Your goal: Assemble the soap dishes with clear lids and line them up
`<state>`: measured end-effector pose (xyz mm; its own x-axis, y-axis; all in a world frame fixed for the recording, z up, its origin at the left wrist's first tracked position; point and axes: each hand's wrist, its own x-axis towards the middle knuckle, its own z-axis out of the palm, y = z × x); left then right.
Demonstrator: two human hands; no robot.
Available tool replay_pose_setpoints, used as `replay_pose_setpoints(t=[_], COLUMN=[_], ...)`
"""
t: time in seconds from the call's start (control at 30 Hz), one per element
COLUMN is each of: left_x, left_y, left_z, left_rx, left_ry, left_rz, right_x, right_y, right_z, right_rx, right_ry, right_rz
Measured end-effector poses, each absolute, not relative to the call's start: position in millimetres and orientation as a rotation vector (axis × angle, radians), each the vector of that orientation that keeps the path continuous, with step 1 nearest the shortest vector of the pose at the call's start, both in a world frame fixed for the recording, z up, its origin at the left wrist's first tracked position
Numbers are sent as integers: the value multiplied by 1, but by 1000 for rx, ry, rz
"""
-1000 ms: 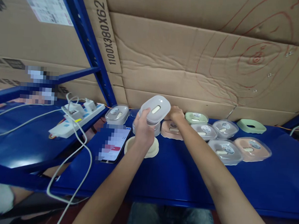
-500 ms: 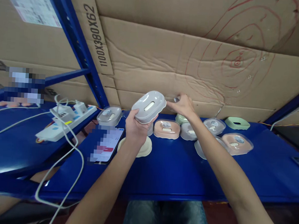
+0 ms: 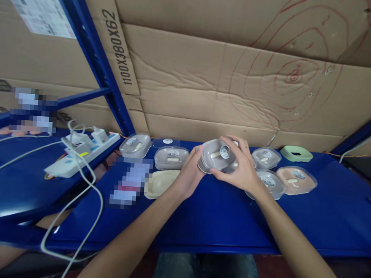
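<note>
Blue metal worktop (image 3: 218,217) set against a wall of brown corrugated cardboard sheets (image 3: 208,85) scrawled with red marker loops; blue shelving upright (image 3: 92,56) leans in at upper left of frame.

Count of oval plastic soap boxes lying on the worktop: three with clear lids left of centre, three right of centre (two grey, one pink (image 3: 295,179)), one mint-green base (image 3: 296,153) with no lid at far right. One cream oval tray (image 3: 161,183) lies open, lower left of centre. One white power strip (image 3: 82,157) with plugs and trailing cables at left.

One more clear-lidded grey soap box (image 3: 217,155) is off the surface at frame centre, tilted so the lid faces the camera, long axis running roughly left-right. Left hand (image 3: 187,175) cups its left end, fingers curled under. Right hand (image 3: 239,166) wraps over its right side, fingers spread across the lid.
</note>
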<state>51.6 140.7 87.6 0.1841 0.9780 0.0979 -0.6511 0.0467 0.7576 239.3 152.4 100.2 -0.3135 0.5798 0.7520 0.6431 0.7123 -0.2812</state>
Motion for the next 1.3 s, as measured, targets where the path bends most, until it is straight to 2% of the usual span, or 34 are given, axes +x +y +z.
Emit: replay_pose_setpoints(t=[0.47,0.7,0.87,1.1,1.3], left_x=[53,49,42,30,28], left_y=[136,137,144,153,155], left_z=[83,83,83,81,89], left_rx=[948,994,929,999,1185], left_ry=[493,630,672,589,639], left_rz=[1320,1318,1320,1272,1308], right_x=[237,235,238,235,238], right_y=[147,141,146,155,157], right_z=[85,87,92,95,97], right_rx=[-1022,-998,-947,-918,-859], right_ry=[-1931,-1987,-1859,-1395,-1309], right_rz=[-130,-145,142,890,938])
